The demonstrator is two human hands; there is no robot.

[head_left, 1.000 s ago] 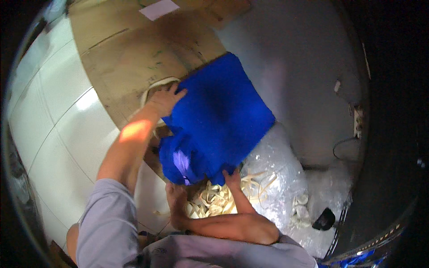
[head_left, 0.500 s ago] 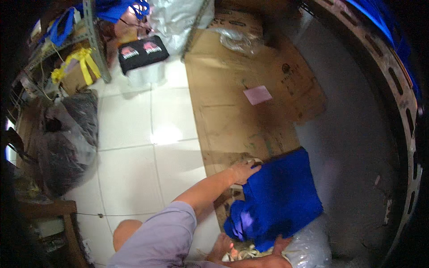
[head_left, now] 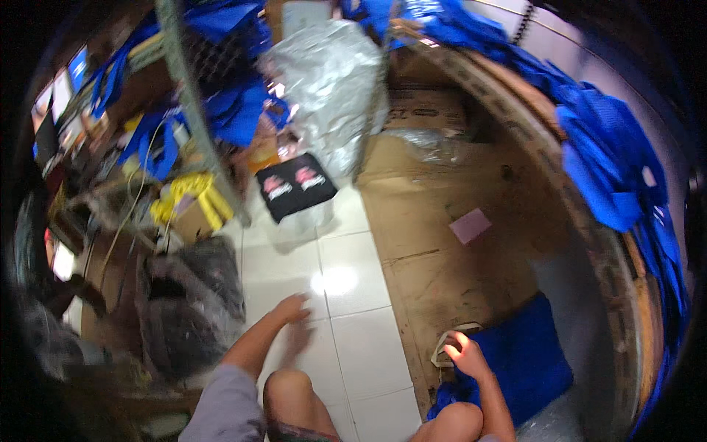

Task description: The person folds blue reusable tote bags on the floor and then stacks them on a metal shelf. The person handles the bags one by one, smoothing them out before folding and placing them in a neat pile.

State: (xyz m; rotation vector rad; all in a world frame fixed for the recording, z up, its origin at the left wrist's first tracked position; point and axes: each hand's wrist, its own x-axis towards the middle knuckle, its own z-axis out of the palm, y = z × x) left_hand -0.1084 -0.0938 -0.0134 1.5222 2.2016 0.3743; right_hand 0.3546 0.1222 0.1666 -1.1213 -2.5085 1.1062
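Observation:
My left hand [head_left: 295, 308] hangs over the white floor tiles, away from the fabric. It is smeared by motion, so how its fingers are set is unclear; nothing shows in it. At lower right lies a folded blue fabric piece [head_left: 519, 353], bunched at its near left end. My right hand [head_left: 467, 356] is above its left edge, fingers curled in at a cream strap [head_left: 437, 353] that loops out over the cardboard. The fingertips partly hide where they meet the strap.
Flattened cardboard [head_left: 412, 272] covers the floor, with a pink card [head_left: 470, 225] on it. Ahead stands a white tub with black printed cloth [head_left: 296, 186] on top. A dark plastic-wrapped bundle [head_left: 191, 309] sits left, near a metal shelf post [head_left: 195, 110]. Blue bags [head_left: 607, 158] hang at right.
My left hand has left the blue fabric and swung left over the tiles. My right hand has risen from the fabric's near edge to the strap. The view has turned left.

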